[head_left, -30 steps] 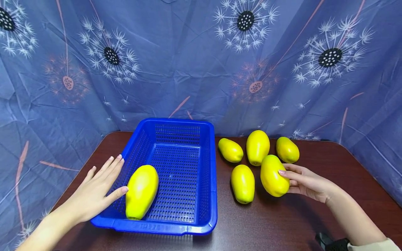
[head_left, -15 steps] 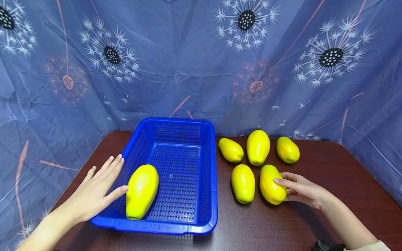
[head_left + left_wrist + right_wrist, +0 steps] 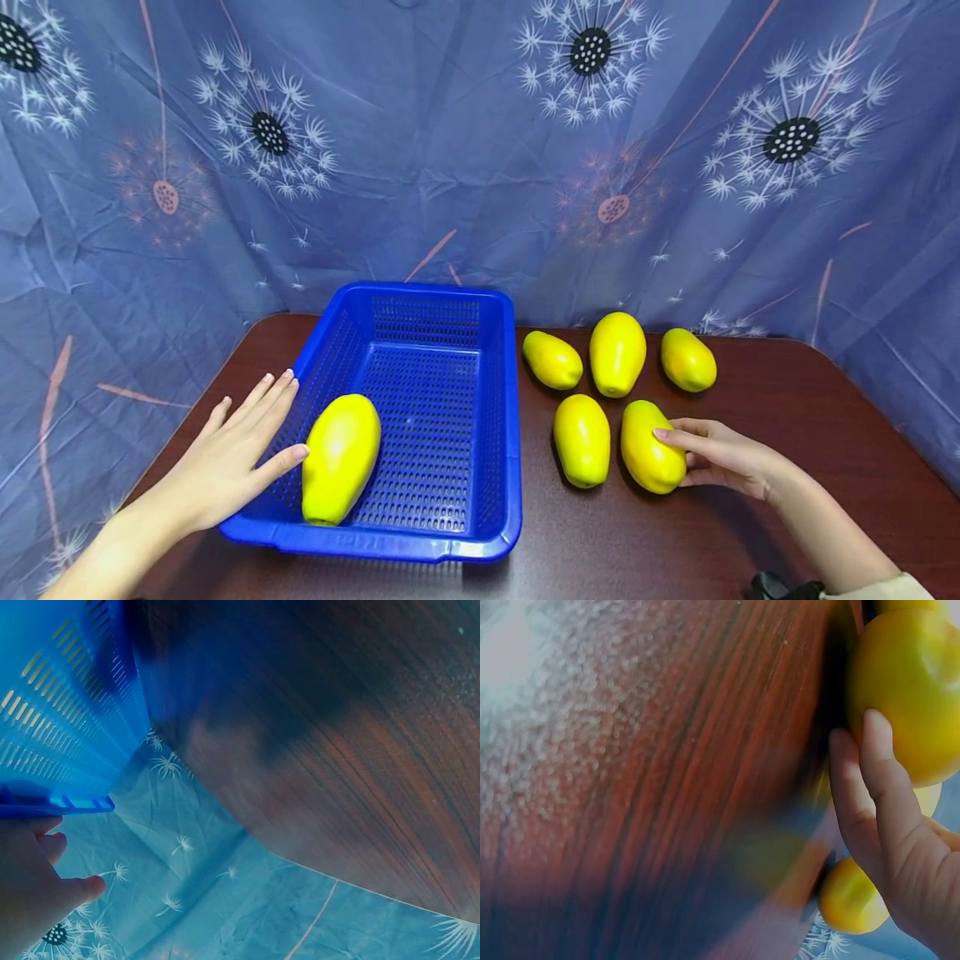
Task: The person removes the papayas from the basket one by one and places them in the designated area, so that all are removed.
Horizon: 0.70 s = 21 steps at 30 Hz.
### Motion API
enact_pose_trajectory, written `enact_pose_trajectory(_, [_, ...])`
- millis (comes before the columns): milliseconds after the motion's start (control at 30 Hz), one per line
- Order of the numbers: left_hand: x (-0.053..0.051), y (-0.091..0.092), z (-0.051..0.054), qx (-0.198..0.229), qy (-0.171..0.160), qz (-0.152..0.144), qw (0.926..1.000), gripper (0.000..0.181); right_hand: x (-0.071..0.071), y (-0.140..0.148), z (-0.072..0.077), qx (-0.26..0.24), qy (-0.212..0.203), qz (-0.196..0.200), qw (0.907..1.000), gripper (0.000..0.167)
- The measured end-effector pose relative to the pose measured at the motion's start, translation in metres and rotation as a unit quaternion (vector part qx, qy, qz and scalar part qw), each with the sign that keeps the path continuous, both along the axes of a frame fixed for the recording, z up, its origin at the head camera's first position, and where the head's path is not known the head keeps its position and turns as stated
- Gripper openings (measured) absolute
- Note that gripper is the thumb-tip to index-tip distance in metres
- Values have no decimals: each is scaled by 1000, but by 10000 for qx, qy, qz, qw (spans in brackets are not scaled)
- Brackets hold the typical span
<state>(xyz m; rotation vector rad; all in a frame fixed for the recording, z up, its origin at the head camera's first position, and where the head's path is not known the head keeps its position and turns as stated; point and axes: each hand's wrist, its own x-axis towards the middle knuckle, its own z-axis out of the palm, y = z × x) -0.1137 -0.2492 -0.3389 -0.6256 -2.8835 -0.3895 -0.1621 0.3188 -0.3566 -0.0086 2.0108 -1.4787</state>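
My left hand lies with straight fingers over the left rim of the blue plastic basket. Its thumb tip is at the edge of a large yellow papaya inside the basket's near left corner; whether they touch I cannot tell. In the left wrist view, fingers show below the basket's rim. On the table, my right hand holds another yellow papaya from its right side, thumb on top. The right wrist view shows two fingers against this papaya.
Close left of the held papaya lies another papaya. Behind are a small one, a bigger one and a third at right. A blue dandelion-print curtain hangs behind the brown table.
My right hand has lowered its papaya toward me onto the table, beside the near one. It has barely moved in the last half second. My left hand and the basket have stayed put.
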Motion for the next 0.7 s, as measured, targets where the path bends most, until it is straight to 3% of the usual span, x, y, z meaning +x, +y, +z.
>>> enact_pose_trajectory(333, [0,-1,0,-25,-18,36,10000,73,-3,1,0,-216,-62,247,9994,74])
enact_pose_trajectory(700, [0,-1,-1,-32,4,17,10000,73,-2,3,0,-94,-72,193,9997,77])
